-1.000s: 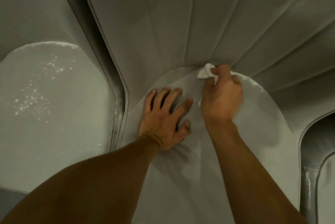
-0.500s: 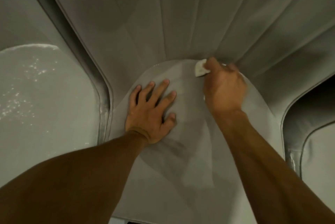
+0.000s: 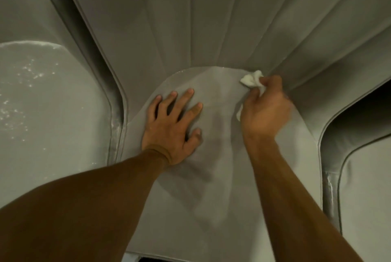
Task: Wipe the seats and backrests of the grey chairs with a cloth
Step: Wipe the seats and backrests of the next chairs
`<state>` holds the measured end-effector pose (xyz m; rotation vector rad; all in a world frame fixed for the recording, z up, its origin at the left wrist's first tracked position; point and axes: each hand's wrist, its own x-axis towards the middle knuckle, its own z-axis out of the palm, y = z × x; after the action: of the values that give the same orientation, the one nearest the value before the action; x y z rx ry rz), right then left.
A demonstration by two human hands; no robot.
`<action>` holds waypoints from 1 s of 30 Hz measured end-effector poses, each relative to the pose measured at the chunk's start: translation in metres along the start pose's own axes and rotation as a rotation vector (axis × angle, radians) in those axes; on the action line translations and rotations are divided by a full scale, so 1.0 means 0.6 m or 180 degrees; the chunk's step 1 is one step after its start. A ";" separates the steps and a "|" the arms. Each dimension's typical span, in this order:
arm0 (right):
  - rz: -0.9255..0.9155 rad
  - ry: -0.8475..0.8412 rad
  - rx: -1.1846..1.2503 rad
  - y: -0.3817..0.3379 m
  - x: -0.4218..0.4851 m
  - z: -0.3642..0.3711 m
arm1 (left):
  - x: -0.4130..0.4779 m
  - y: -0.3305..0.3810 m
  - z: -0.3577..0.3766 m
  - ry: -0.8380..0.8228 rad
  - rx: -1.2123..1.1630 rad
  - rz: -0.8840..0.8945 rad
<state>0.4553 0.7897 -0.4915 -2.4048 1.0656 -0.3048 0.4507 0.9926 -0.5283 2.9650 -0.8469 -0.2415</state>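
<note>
The middle seat [image 3: 211,187] is the reference here. The left grip [image 3: 171,126] lies flat on it, left of its centre, with fingers spread and straight, holding nothing. The fingertips stop short of the seat's curved rear edge, and the little finger is near its left edge. The right grip [image 3: 264,109] is curled round a crumpled white cloth [image 3: 250,79]. It presses the cloth at the seat's rear right edge, just where the ribbed backrest [image 3: 211,18] rises from it. A fold of cloth also shows under the palm.

Bare seat surface lies between the two grips and runs on toward the seat's front edge. Left of the seat, past a piped seam, a neighbouring chair's seat [image 3: 53,102] carries pale specks. Right of the seat, across a dark gap, sits another grey chair [image 3: 364,187].
</note>
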 end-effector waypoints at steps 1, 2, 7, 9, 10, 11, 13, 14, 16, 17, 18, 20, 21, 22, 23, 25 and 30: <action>0.0003 -0.0022 0.0084 -0.021 -0.005 0.014 | 0.000 0.000 0.001 -0.0019 0.0015 -0.0002; 0.0009 -0.0037 0.0172 -0.039 -0.009 0.027 | 0.002 -0.001 0.002 -0.0037 0.0031 0.0001; -0.0393 -0.0204 0.0484 -0.031 -0.021 0.031 | 0.003 -0.003 0.007 -0.0013 0.0080 0.0016; -0.0709 -0.0380 0.0448 -0.008 -0.016 0.016 | 0.002 -0.004 0.008 0.0031 0.0090 0.0023; -0.0802 -0.0447 0.0406 -0.002 -0.010 0.013 | 0.002 -0.003 0.008 0.0033 0.0094 0.0021; -0.0849 -0.0505 0.0357 0.001 -0.005 0.013 | 0.002 -0.002 0.008 0.0029 0.0088 0.0015; -0.0888 -0.0596 0.0250 0.001 -0.001 0.016 | 0.002 -0.001 0.008 0.0013 0.0075 0.0008; -0.0896 -0.0643 0.0194 0.000 -0.002 0.018 | 0.002 -0.002 0.008 0.0003 0.0077 0.0011; -0.0921 -0.0741 0.0081 0.000 -0.003 0.015 | 0.002 -0.003 0.008 -0.0014 0.0099 0.0025; -0.0963 -0.0790 -0.0022 0.001 -0.002 0.011 | 0.002 -0.003 0.008 -0.0010 0.0101 0.0030; -0.1016 -0.0839 -0.0160 0.004 -0.001 0.005 | 0.003 -0.003 0.008 0.0001 0.0094 0.0034; -0.1094 -0.0851 -0.0374 0.020 0.002 -0.010 | 0.003 -0.003 0.007 0.0037 0.0066 0.0039; -0.1080 -0.0740 -0.0369 0.035 0.002 -0.018 | 0.003 -0.003 0.007 0.0058 0.0048 0.0046; -0.1008 -0.0547 -0.0297 0.052 0.001 -0.026 | 0.002 -0.003 0.007 0.0075 0.0030 0.0051; -0.0879 -0.0310 -0.0207 0.068 -0.002 -0.034 | 0.002 -0.003 0.007 0.0086 0.0018 0.0055; -0.0576 0.0109 -0.0112 0.089 -0.012 -0.044 | 0.003 -0.002 0.007 0.0088 0.0000 0.0051; 0.0462 0.0522 0.0267 0.055 -0.026 -0.019 | 0.004 -0.003 0.006 0.0017 -0.0011 0.0054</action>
<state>0.4196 0.7782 -0.4986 -2.2450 1.2668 -0.4926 0.4532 0.9928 -0.5326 2.9528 -0.8696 -0.2341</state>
